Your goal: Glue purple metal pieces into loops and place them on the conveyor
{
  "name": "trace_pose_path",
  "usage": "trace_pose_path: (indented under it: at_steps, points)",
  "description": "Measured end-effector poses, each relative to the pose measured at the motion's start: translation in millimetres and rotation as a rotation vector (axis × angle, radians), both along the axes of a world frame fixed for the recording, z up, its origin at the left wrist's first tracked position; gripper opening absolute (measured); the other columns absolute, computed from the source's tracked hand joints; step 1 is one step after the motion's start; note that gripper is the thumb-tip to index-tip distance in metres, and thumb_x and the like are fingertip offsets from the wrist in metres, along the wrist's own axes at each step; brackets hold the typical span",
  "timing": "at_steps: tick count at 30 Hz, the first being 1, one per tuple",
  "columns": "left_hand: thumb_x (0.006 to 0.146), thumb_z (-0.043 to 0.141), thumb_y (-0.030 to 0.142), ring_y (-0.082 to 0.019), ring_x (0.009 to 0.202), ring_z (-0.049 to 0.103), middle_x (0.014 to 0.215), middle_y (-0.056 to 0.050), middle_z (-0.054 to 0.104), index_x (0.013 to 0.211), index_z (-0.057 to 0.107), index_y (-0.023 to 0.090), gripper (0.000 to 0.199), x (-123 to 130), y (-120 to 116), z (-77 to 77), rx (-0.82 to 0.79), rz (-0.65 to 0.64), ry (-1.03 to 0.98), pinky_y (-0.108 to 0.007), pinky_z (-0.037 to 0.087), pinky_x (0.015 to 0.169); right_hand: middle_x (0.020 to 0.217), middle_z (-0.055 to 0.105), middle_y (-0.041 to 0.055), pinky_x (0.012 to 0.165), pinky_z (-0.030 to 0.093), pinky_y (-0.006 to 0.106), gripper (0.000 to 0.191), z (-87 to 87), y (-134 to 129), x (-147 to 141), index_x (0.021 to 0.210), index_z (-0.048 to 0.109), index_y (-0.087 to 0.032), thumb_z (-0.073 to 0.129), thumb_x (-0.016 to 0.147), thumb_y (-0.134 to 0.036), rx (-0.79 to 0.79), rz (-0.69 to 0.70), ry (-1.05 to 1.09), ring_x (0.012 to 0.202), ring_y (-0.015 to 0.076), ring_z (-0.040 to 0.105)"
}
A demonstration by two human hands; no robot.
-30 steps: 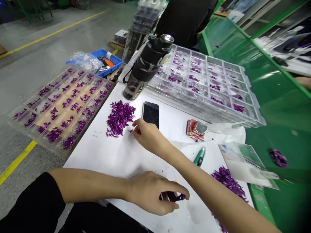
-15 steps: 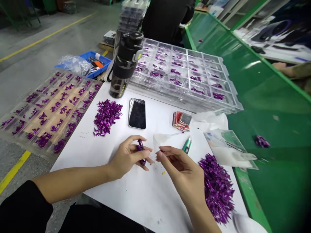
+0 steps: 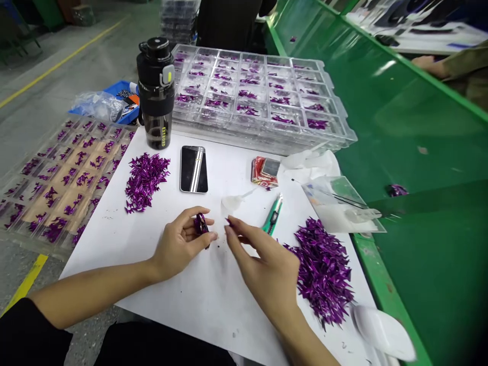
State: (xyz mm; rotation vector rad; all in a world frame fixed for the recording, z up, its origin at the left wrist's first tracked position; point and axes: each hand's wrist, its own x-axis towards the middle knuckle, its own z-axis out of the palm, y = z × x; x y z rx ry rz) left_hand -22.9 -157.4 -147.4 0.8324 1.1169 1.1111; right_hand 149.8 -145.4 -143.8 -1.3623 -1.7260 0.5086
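Head view: left hand (image 3: pixel 179 243) grips a small purple bundle (image 3: pixel 201 226), long axis pointing forward; right hand (image 3: pixel 263 262) hangs half open, empty, between two purple piles (image 3: pixel 145 180) (image 3: pixel 322 272).

A white sheet (image 3: pixel 206 300) carries a water bottle (image 3: pixel 155 94), a phone (image 3: pixel 194 169), a green utility knife (image 3: pixel 272 214) and two purple piles (image 3: pixel 145 180).

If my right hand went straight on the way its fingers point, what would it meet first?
Probably the purple pieces held in your left hand, just ahead of your right hand, though depth is unclear.
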Motion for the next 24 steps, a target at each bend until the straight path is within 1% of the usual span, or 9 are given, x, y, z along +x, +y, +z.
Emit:
trace_pose_path:
  at_steps: [3, 6, 8, 11, 15, 18, 20, 21, 24]
  points:
    - [0.086, 0.082, 0.025, -0.022, 0.107, 0.078, 0.119, -0.008, 0.079, 0.128, 0.066, 0.023, 0.045, 3, -3, -3.2, 0.039, 0.005, 0.071, -0.036, 0.064, 0.098, 0.104, 0.083, 0.0066, 0.08, 0.071, 0.039, 0.028, 5.5, -5, -8, 0.107, 0.083, -0.025, 0.077, 0.092, -0.047, -0.249, -0.021, 0.335, 0.086, 0.0255, 0.081]
    - [0.089, 0.077, 0.022, -0.021, 0.105, 0.079, 0.107, -0.005, 0.081, 0.127, 0.067, 0.022, 0.039, 5, -4, -5.8, 0.075, -0.001, 0.1, -0.036, 0.065, 0.1, 0.108, 0.082, 0.0058, 0.092, 0.069, 0.044, 0.028, 7.5, -10, -20, 0.108, 0.084, -0.026, 0.079, 0.09, -0.046, -0.367, 0.057, 0.43, 0.098, 0.0281, 0.08]
    - [0.09, 0.073, 0.018, -0.021, 0.104, 0.079, 0.105, -0.004, 0.081, 0.127, 0.067, 0.022, 0.038, 5, -5, -7.5, 0.088, 0.003, 0.11, -0.037, 0.065, 0.1, 0.111, 0.082, 0.0055, 0.098, 0.067, 0.047, 0.026, 6.9, -13, -26, 0.11, 0.084, -0.027, 0.078, 0.091, -0.043, -0.35, 0.061, 0.402, 0.102, 0.0285, 0.08]
    - [0.091, 0.069, 0.016, -0.021, 0.103, 0.079, 0.107, -0.003, 0.081, 0.126, 0.068, 0.023, 0.036, 5, -6, -10.1, 0.118, 0.003, 0.134, -0.037, 0.066, 0.099, 0.111, 0.082, 0.0054, 0.099, 0.067, 0.049, 0.023, 3.8, -16, -30, 0.11, 0.084, -0.027, 0.076, 0.093, -0.04, -0.284, 0.033, 0.336, 0.101, 0.0285, 0.079]
    - [0.093, 0.066, 0.017, -0.019, 0.099, 0.079, 0.105, -0.003, 0.08, 0.126, 0.068, 0.024, 0.033, 6, -8, -10.7, 0.157, 0.005, 0.181, -0.034, 0.066, 0.095, 0.111, 0.082, 0.0059, 0.097, 0.068, 0.046, 0.02, 0.6, -18, -30, 0.11, 0.084, -0.026, 0.073, 0.095, -0.036, -0.216, 0.022, 0.253, 0.1, 0.028, 0.08]
    - [0.093, 0.065, 0.015, -0.019, 0.1, 0.079, 0.106, -0.004, 0.08, 0.123, 0.069, 0.023, 0.031, 5, -7, -6.1, 0.161, 0.006, 0.213, -0.032, 0.065, 0.096, 0.116, 0.08, 0.0071, 0.095, 0.068, 0.043, 0.017, 0.9, -15, -26, 0.108, 0.084, -0.027, 0.07, 0.097, -0.031, -0.117, 0.075, 0.172, 0.104, 0.0268, 0.079]
    - [0.093, 0.065, 0.016, -0.02, 0.103, 0.078, 0.108, -0.005, 0.079, 0.131, 0.067, 0.023, 0.039, 3, -4, -1.8, 0.147, -0.033, 0.208, -0.033, 0.063, 0.098, 0.122, 0.078, 0.0072, 0.103, 0.065, 0.045, 0.013, 1.0, -10, -21, 0.103, 0.084, -0.029, 0.073, 0.096, -0.031, -0.088, 0.1, 0.148, 0.115, 0.0274, 0.075]
    - [0.093, 0.067, 0.017, -0.021, 0.103, 0.078, 0.107, -0.005, 0.078, 0.141, 0.062, 0.024, 0.049, 2, -3, -0.1, 0.141, -0.07, 0.197, -0.034, 0.063, 0.098, 0.126, 0.077, 0.007, 0.107, 0.062, 0.046, 0.013, 0.6, -7, -18, 0.104, 0.083, -0.029, 0.075, 0.095, -0.033, -0.114, 0.113, 0.166, 0.12, 0.0277, 0.073]
    - [0.091, 0.069, 0.019, -0.021, 0.098, 0.076, 0.098, -0.003, 0.075, 0.165, 0.035, 0.027, 0.082, -3, 1, 0.9, 0.156, -0.201, 0.185, -0.037, 0.062, 0.096, 0.135, 0.074, 0.0077, 0.11, 0.06, 0.049, 0.036, -2.4, -1, -10, 0.128, 0.074, -0.031, 0.075, 0.095, -0.045, -0.312, 0.229, 0.303, 0.125, 0.0273, 0.071]
